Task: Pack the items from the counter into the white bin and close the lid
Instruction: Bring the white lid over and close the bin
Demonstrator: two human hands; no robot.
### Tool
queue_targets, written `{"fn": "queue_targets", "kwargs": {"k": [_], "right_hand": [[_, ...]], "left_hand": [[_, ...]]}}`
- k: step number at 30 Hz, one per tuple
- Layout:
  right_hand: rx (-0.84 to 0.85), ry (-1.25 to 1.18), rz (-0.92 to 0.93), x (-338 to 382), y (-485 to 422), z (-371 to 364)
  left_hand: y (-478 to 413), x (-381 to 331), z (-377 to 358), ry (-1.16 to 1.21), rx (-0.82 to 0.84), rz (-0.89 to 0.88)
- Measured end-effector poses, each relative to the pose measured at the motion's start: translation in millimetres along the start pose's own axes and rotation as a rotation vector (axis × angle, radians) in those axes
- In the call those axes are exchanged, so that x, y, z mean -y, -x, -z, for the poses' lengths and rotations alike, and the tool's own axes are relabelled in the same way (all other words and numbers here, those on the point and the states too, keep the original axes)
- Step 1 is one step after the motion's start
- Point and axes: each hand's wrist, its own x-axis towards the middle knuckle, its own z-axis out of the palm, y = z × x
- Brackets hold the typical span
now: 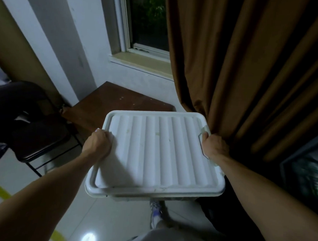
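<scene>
White bin (133, 197) held btw both hands, off the floor (112, 218); lid (153, 151) on top, ribs running away from body. L hand (97, 145) curled over left rim. R hand (215, 148) curled round right-side latch (205, 130). Both equally near. Long axis unclear. Contents hidden. Brown surface (119, 100) just beyond hands.

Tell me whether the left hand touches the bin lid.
Touching. Head view: the left hand grips the lid at its left edge, with no gap.
</scene>
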Motion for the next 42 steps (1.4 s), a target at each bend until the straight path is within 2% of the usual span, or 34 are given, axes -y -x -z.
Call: {"fn": "queue_targets", "kwargs": {"k": [7, 23, 29, 37, 42], "right_hand": [[0.003, 0.045, 0.117, 67.3, -64.2, -30.0], [0.030, 0.007, 0.048, 181.8, -190.1, -54.1], [0.056, 0.004, -0.033, 216.4, -207.9, -69.8], [-0.001, -0.057, -0.293, 278.5, -217.8, -117.4], [0.021, -0.137, -0.379, 312.6, -217.0, -127.1]], "left_hand": [[-58.9, 22.2, -7.6, -0.013, 0.013, 0.100], [-237.9, 17.4, -26.8, 0.007, 0.029, 0.132], [-309.9, 23.4, -28.2, -0.012, 0.091, 0.055], [-430.3, 35.8, -18.4, -0.039, 0.230, -0.159], [-493.7, 42.6, -17.1, -0.092, 0.241, -0.268]]}}
